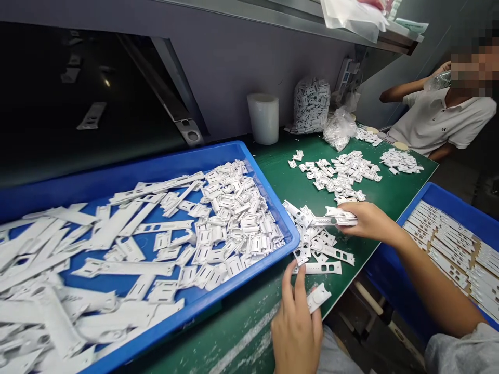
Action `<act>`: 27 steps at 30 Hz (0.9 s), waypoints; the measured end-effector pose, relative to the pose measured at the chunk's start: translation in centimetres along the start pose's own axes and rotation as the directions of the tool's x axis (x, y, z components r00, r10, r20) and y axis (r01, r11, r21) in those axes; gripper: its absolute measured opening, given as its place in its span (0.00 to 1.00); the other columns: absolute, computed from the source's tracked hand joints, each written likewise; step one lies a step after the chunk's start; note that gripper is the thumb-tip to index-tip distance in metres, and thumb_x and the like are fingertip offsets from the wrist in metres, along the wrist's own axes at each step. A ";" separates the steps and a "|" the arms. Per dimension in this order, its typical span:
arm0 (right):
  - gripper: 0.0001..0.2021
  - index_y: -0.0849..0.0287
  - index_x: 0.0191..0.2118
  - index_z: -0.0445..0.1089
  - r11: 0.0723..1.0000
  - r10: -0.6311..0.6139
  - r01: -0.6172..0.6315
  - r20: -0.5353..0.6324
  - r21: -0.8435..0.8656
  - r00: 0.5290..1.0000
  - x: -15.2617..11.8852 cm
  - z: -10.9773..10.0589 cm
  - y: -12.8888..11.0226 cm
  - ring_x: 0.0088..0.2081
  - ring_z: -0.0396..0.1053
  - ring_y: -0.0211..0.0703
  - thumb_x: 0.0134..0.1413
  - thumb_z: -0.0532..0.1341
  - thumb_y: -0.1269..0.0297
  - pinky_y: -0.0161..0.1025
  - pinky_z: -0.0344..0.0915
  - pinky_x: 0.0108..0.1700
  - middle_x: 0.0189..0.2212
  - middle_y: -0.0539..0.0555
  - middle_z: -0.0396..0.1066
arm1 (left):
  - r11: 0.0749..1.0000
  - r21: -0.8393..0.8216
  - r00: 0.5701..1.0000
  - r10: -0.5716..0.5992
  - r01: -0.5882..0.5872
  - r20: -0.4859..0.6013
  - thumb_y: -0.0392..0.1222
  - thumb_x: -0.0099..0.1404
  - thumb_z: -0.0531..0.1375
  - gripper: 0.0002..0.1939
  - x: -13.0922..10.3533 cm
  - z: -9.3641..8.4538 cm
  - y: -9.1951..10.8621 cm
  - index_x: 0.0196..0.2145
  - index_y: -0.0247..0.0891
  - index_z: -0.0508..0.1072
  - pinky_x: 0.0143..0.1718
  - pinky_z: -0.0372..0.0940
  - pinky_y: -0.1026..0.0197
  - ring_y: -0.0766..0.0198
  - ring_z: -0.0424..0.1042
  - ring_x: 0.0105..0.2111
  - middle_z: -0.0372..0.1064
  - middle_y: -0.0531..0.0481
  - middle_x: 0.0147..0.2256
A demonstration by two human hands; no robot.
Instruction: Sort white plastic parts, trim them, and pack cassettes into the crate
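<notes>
My right hand [368, 223] is closed on a few white plastic pieces [341, 216], held together just above the green table. Beneath them lies a loose pile of long white plastic strips [329, 252] with square holes and rows of small dots. My left hand [296, 327] is nearer to me, at the table's front edge. A short white plastic piece [319, 297] sits between its thumb and fingers, partly hidden by the hand. The left index and middle fingertips reach the lower edge of the strip pile.
A large blue tray [241, 275] of white plastic parts stands left, another blue bin [429, 192] with rows of strips right. Small parts [351, 171] lie heaped on the green table [273, 176]. Behind are a white roll [264, 118] and filled bags [311, 106]. A person [440, 122] sits far right.
</notes>
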State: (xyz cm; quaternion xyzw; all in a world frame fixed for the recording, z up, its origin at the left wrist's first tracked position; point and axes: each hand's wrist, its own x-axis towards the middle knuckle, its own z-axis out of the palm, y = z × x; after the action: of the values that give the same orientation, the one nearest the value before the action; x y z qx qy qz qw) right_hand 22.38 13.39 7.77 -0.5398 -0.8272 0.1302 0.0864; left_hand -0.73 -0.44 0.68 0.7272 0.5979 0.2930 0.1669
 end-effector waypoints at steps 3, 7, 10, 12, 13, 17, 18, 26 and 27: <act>0.09 0.52 0.40 0.70 0.998 0.035 -0.036 -0.024 -0.046 0.999 -1.2 -0.2 -0.5 0.35 0.73 0.45 0.51 0.62 0.66 0.35 0.57 0.32 0.35 0.49 0.77 | 0.981 -0.182 0.997 -0.068 0.061 -0.033 0.29 0.70 0.44 0.22 -0.2 0.0 0.2 0.57 0.41 0.65 0.25 0.64 0.64 0.62 0.74 0.32 0.65 0.38 0.55; 0.07 0.51 0.39 0.69 0.999 0.028 -0.029 -0.013 -0.028 1.000 -2.5 -0.8 -1.2 0.35 0.74 0.45 0.52 0.61 0.67 0.35 0.58 0.32 0.34 0.49 0.77 | 0.702 -0.662 0.959 -0.269 0.262 0.094 0.45 0.74 0.46 0.16 0.1 -0.5 1.1 0.42 0.40 0.72 0.30 0.64 0.63 0.62 0.70 0.32 0.68 0.44 0.42; 0.06 0.51 0.38 0.68 0.998 0.045 -0.045 0.005 -0.041 0.999 -3.0 -1.2 -1.2 0.33 0.74 0.45 0.53 0.63 0.62 0.35 0.57 0.31 0.33 0.48 0.77 | 0.249 -0.860 0.878 -0.310 0.445 0.365 0.57 0.71 0.52 0.20 1.4 -1.3 2.2 0.39 0.37 0.71 0.20 0.52 0.68 0.71 0.54 0.20 0.62 0.52 0.28; 0.08 0.50 0.37 0.67 0.993 0.071 -0.073 -0.023 -0.092 0.997 -3.4 -1.3 -0.9 0.31 0.73 0.46 0.53 0.64 0.57 0.36 0.55 0.29 0.31 0.49 0.76 | 0.011 -0.877 0.847 -0.262 0.481 0.462 0.60 0.67 0.56 0.22 2.4 -1.7 2.9 0.37 0.36 0.70 0.19 0.44 0.69 0.73 0.46 0.18 0.56 0.55 0.23; 0.09 0.50 0.36 0.66 0.990 0.084 -0.088 -0.041 -0.111 0.996 -3.6 -1.4 -0.7 0.30 0.73 0.46 0.53 0.64 0.56 0.36 0.54 0.28 0.30 0.49 0.76 | -0.066 -0.877 0.846 -0.239 0.476 0.477 0.61 0.66 0.58 0.23 2.8 -1.8 3.1 0.36 0.35 0.70 0.18 0.43 0.70 0.74 0.44 0.18 0.55 0.56 0.22; 0.09 0.52 0.28 0.62 0.990 0.140 -0.140 -0.116 0.008 0.983 -5.2 -1.1 -0.2 0.23 0.66 0.43 0.54 0.61 0.57 0.37 0.53 0.26 0.22 0.49 0.69 | -0.166 -0.880 0.858 -0.203 0.444 0.471 0.59 0.65 0.60 0.22 3.4 -1.4 3.3 0.36 0.34 0.71 0.19 0.44 0.69 0.74 0.46 0.18 0.58 0.55 0.23; 0.10 0.53 0.27 0.62 0.983 0.162 -0.147 -0.136 0.113 0.977 -5.7 -0.8 -0.4 0.24 0.66 0.44 0.55 0.60 0.57 0.38 0.55 0.27 0.22 0.49 0.68 | -0.147 -0.886 0.863 -0.204 0.439 0.462 0.59 0.66 0.59 0.22 3.4 -1.2 3.2 0.37 0.34 0.72 0.20 0.47 0.69 0.73 0.49 0.19 0.59 0.54 0.24; 0.14 0.50 0.47 0.67 0.477 0.356 -0.117 -0.070 0.871 0.932 -9.0 5.6 -8.6 0.23 0.63 0.40 0.57 0.63 0.55 0.36 0.63 0.25 0.26 0.49 0.67 | 0.329 -0.891 0.936 -0.264 0.314 0.232 0.54 0.72 0.52 0.21 2.8 -1.0 2.9 0.54 0.40 0.68 0.62 0.53 0.52 0.53 0.60 0.59 0.62 0.43 0.59; 0.16 0.51 0.46 0.67 0.460 0.338 -0.145 -0.022 0.876 0.941 -8.9 6.4 -9.7 0.24 0.63 0.40 0.53 0.65 0.54 0.36 0.63 0.25 0.26 0.49 0.66 | 0.371 -0.876 0.939 -0.265 0.308 0.219 0.54 0.72 0.52 0.22 2.8 -1.3 3.0 0.57 0.41 0.66 0.65 0.49 0.51 0.53 0.55 0.62 0.58 0.44 0.62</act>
State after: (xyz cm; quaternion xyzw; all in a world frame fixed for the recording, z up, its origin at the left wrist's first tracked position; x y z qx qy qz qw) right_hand 15.70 0.73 4.60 -0.5452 -0.5522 0.4840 0.4045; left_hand 1.09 1.43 4.11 0.4155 0.4611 0.5176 0.5889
